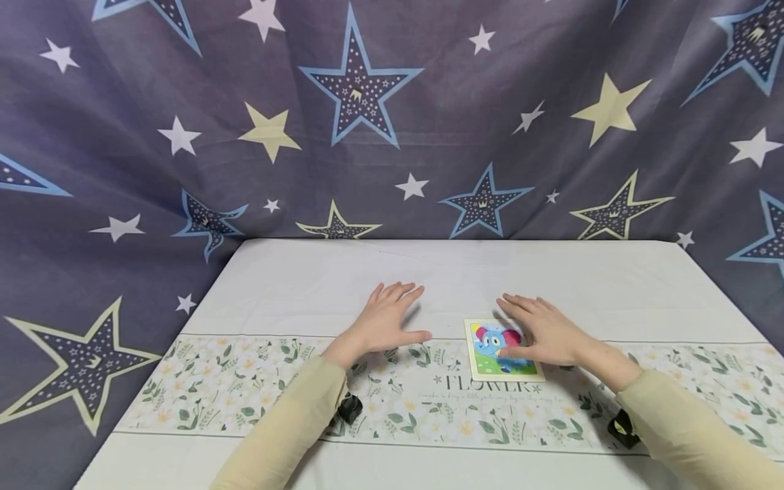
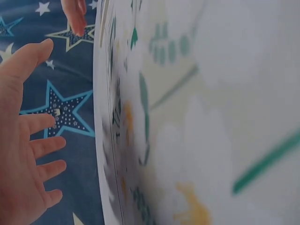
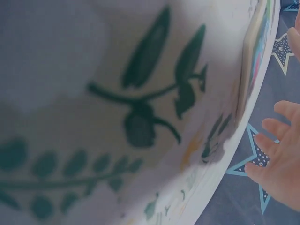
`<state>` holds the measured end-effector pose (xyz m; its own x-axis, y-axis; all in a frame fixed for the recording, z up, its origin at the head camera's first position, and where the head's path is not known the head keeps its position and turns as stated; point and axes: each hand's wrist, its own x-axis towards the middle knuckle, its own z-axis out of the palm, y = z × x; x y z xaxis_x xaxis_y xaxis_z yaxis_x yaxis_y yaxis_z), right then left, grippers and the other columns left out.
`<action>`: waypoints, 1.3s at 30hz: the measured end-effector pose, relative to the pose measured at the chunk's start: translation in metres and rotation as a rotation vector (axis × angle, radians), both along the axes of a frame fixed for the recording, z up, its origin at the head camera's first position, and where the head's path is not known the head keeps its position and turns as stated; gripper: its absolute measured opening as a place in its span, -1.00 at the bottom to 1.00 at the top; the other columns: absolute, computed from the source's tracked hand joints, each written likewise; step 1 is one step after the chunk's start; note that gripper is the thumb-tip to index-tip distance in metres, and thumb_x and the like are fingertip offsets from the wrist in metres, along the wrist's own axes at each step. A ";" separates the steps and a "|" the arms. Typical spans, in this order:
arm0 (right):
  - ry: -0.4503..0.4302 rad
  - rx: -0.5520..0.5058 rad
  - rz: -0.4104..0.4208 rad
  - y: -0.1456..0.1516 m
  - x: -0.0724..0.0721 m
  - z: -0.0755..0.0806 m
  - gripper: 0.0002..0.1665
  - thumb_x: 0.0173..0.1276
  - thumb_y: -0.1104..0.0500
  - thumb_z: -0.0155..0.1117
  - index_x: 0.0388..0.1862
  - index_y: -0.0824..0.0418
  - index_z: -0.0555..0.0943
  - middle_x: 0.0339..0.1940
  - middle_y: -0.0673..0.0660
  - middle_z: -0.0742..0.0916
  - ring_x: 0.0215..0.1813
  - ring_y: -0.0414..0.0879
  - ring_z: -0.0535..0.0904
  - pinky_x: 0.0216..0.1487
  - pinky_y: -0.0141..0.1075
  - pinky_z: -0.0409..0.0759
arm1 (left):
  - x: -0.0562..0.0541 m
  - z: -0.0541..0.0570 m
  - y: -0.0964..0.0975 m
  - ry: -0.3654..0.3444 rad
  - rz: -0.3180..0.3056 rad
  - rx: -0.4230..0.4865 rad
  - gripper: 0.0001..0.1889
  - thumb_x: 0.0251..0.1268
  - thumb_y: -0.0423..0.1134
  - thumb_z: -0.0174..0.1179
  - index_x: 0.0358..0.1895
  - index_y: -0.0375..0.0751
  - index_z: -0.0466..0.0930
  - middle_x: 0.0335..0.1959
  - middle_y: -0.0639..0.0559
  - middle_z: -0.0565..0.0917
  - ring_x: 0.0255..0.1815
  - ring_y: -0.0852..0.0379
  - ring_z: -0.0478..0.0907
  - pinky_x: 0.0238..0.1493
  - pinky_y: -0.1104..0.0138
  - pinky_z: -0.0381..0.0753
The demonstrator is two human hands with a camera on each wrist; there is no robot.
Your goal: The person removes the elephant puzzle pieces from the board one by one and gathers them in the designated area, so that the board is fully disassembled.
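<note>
A square picture puzzle board (image 1: pixel 503 366) with a pale border lies on the table, showing a blue elephant with pink ears on green grass. My right hand (image 1: pixel 551 333) hovers over its right side, fingers spread, thumb across the elephant's picture in the head view. To the left of the board, apart from it, my left hand (image 1: pixel 386 321) has its fingers extended and holds nothing. In the left wrist view, the left hand (image 2: pixel 28 136) shows its fingers spread above the cloth. The right wrist view shows the right hand (image 3: pixel 281 154) near the board's edge (image 3: pixel 251 61).
A white tablecloth (image 1: pixel 343 279) covers the table, with a floral band (image 1: pixel 226 381) carrying the printed word FLOWER. Behind and to the left hangs a dark curtain (image 1: pixel 441 122) with stars. Small black devices (image 1: pixel 350 408) sit at both wrists.
</note>
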<state>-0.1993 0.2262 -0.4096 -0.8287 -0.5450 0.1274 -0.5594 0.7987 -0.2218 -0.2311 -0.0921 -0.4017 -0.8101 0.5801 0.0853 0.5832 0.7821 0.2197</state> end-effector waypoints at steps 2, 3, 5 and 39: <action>-0.006 -0.018 0.008 -0.001 0.001 -0.002 0.09 0.00 -0.39 0.21 0.34 0.27 0.24 0.32 0.28 0.35 0.31 0.24 0.25 0.25 0.17 0.11 | 0.001 -0.001 0.002 -0.005 -0.013 0.014 -0.08 0.02 0.38 0.04 0.40 -0.07 0.08 0.37 -0.08 0.20 0.38 -0.10 0.08 0.33 -0.09 -0.12; -0.010 -0.026 0.010 -0.001 0.001 -0.003 0.07 0.00 -0.37 0.23 0.33 0.27 0.25 0.31 0.28 0.37 0.29 0.24 0.26 0.23 0.17 0.14 | 0.001 -0.001 0.004 -0.011 -0.018 0.024 -0.09 0.02 0.37 0.05 0.39 -0.08 0.09 0.36 -0.08 0.21 0.37 -0.09 0.09 0.33 -0.08 -0.10; -0.018 -0.038 0.009 -0.002 0.001 -0.005 0.05 -0.01 -0.35 0.26 0.32 0.26 0.27 0.29 0.27 0.39 0.27 0.24 0.29 0.21 0.15 0.19 | 0.003 0.000 0.006 -0.022 -0.027 0.039 -0.09 0.01 0.35 0.08 0.38 -0.10 0.12 0.34 -0.07 0.24 0.36 -0.06 0.12 0.34 -0.05 -0.07; -0.061 -0.080 0.018 -0.008 0.001 -0.012 -0.05 -0.07 -0.34 0.33 0.23 0.15 0.42 0.12 0.17 0.51 0.13 0.13 0.42 0.08 0.13 0.32 | 0.018 -0.001 0.069 -0.186 -0.108 0.100 -0.32 0.01 0.16 0.25 0.22 -0.04 0.39 0.09 0.09 0.44 0.12 0.14 0.36 0.18 0.25 0.31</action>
